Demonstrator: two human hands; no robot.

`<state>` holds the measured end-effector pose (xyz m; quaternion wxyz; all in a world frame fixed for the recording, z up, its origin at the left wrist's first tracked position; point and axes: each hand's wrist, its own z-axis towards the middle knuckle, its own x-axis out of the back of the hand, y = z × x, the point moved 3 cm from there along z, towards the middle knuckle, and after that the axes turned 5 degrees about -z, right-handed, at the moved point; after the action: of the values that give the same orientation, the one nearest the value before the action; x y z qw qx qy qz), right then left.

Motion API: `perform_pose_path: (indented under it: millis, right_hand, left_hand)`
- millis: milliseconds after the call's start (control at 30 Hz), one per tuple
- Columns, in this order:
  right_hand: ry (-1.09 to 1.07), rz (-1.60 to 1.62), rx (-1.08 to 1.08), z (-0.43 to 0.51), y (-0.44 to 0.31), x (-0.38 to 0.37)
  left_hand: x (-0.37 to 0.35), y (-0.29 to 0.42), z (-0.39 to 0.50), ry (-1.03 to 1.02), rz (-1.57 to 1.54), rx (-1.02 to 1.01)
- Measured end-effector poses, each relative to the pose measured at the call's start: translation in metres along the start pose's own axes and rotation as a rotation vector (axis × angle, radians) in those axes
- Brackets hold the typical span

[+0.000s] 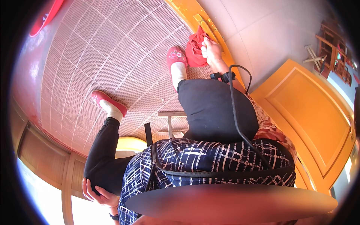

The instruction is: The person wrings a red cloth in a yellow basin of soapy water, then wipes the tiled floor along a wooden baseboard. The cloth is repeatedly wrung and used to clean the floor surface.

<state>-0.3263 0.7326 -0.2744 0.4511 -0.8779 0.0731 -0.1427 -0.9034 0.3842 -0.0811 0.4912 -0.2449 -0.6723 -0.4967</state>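
My right hand (211, 52) is closed on a bunched red cloth (194, 53), beside the foot of an orange-painted door frame (234, 66). Part of the cloth hangs below the fist towards the floor. Along that frame runs a narrow raised strip (204, 24), close to my knuckles. My left hand (105, 197) rests against my bent left knee (99, 171), fingers spread and holding nothing. A pink embroidered shoe (175, 54) on my right foot stands close to the cloth; its mate (111, 101) is farther left.
Textured tiles (112, 56) cover the floor here, with smooth tiles (258, 22) beyond the frame. An orange panelled door (315, 121) stands at the right. A low stool (171, 114) and a yellow rounded object (132, 143) sit near my legs. A black cable (233, 98) loops by my right arm.
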Motion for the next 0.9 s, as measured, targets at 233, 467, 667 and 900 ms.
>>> perform_pose_path:
  millis: [233,467,667,900]
  right_hand:
    - [-0.030,-0.309,-0.114,-0.016,-0.028,-0.017]
    - [0.112,-0.210,0.255,-0.022,-0.040,-0.015]
    - [0.125,-0.205,0.202,-0.011,-0.027,-0.017]
    - [0.194,-0.331,-0.010,0.030,0.004,0.016]
  left_hand:
    - [-0.003,0.001,0.000,0.072,-0.086,-0.002]
    - [0.003,0.001,-0.003,0.062,-0.117,-0.018]
    - [0.011,0.001,0.001,0.011,0.004,-0.034]
    - [0.001,0.008,-0.002,0.011,0.021,0.011]
